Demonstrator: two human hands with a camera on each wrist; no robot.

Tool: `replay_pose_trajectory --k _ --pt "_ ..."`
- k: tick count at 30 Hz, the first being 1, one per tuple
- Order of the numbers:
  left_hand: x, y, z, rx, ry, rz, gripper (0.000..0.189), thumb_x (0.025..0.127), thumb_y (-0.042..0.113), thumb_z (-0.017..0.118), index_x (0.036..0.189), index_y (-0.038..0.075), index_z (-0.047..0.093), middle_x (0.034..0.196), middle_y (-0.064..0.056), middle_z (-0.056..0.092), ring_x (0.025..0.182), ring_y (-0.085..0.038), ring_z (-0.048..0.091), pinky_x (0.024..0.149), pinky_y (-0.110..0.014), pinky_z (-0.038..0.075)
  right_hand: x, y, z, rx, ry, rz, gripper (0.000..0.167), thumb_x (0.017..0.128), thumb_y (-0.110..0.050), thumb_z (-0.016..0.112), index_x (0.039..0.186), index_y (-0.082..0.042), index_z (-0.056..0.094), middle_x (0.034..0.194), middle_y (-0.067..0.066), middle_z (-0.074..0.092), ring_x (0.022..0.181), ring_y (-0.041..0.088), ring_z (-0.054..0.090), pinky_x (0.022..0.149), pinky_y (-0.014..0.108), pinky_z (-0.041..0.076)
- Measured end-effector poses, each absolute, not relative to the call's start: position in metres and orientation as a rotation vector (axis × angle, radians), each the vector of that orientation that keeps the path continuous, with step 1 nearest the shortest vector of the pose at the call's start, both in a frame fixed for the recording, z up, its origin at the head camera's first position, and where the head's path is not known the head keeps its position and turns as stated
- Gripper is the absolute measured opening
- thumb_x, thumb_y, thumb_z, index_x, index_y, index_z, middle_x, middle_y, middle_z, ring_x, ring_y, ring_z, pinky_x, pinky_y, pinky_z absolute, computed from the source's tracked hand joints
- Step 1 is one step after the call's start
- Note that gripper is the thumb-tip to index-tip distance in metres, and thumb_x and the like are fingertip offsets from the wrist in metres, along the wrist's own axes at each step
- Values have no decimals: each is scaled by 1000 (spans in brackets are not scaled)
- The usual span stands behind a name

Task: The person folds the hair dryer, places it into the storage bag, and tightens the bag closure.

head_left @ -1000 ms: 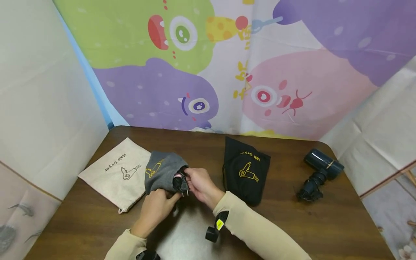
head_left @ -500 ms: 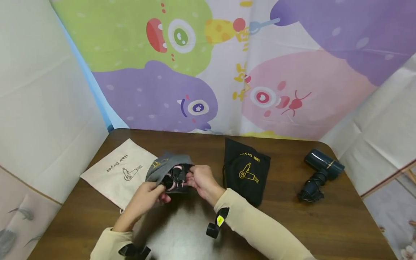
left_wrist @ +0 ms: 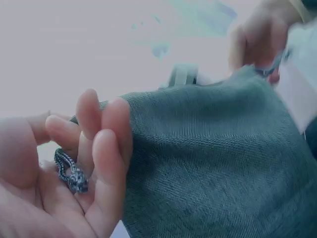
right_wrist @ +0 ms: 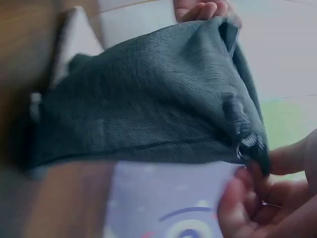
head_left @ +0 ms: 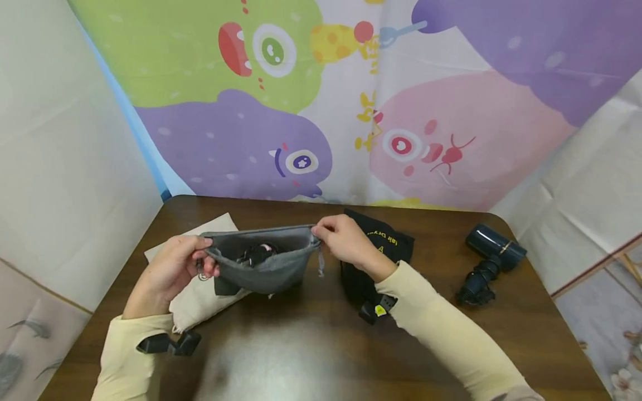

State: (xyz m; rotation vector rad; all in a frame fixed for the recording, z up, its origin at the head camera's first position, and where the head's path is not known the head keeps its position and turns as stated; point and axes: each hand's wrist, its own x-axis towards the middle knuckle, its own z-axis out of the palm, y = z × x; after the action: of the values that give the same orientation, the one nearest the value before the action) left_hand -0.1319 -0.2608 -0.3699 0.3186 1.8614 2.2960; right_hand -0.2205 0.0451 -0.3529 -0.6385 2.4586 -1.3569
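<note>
Grey bag (head_left: 273, 275), bunched earlier, mouth now stretched wide.

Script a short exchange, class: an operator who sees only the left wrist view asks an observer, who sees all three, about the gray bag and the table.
Operator: I see the left hand and the outside of the gray bag. Is anything inside?
Observer: Yes, the head view shows a dark item with some pink through the open mouth.
Operator: What lies at the right end of the table?
Observer: A dark hair dryer, outside any bag.
</note>
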Motion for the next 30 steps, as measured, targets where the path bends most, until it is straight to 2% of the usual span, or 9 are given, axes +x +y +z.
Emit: replay_pose_trajectory --k 4,7,12,19,23,26,30 --pt "-142 -256 -353 389 1535 2413 40 102 6 29 63 10 35 55 5 45 57 -9 60 63 -23 52 -222 50 -329 -567 2272 -1528 28 104 -18 43 86 0 55 64 4 56 54 15 59 53 26 51" --pt "-148 -251 -344 362 1512 2416 40 103 8 32 63 10 32 54 3 41 55 -9 57 61 -24 49 -225 55 -319 -488 2151 -1651 28 106 -20 39 87 -1 49 59 5 57 47 14 59 47 28 50" --pt "-153 -246 -341 383 1673 2287 43 103 8 35 60 10 33 56 3 59 56 -11 59 64 -26 53 -229 69 -316 -454 2084 -1696 27 106 -20 39 86 -2 47 53 3 52 40 13 51 42 26 44" --pt "-154 -244 -350 417 1933 2019 42 102 9 37 60 11 39 57 7 64 58 -9 65 67 -28 56 -231 89 -328 -517 2108 -1561 30 104 -18 43 80 -2 49 52 1 48 38 11 45 44 24 43" --pt "-156 -243 -354 386 2055 1907 42 102 14 41 60 11 41 59 6 66 60 -10 66 64 -27 56 -234 94 -333 -523 2080 -1546 32 104 -17 43 74 -5 46 53 0 44 41 9 38 44 21 33" --pt "-158 -243 -354 373 2109 1862 41 103 18 43 62 11 42 61 5 66 64 -11 68 64 -26 56 -238 98 -335 -503 2040 -1542 28 104 -17 45 79 -5 49 57 -1 40 45 8 31 45 20 26" --pt "-160 -242 -354 355 2159 1824 40 103 20 42 65 10 43 63 4 67 66 -12 68 66 -28 56 -244 108 -334 -506 2001 -1484 20 102 -14 49 93 1 58 58 -2 36 47 9 28 47 21 25"
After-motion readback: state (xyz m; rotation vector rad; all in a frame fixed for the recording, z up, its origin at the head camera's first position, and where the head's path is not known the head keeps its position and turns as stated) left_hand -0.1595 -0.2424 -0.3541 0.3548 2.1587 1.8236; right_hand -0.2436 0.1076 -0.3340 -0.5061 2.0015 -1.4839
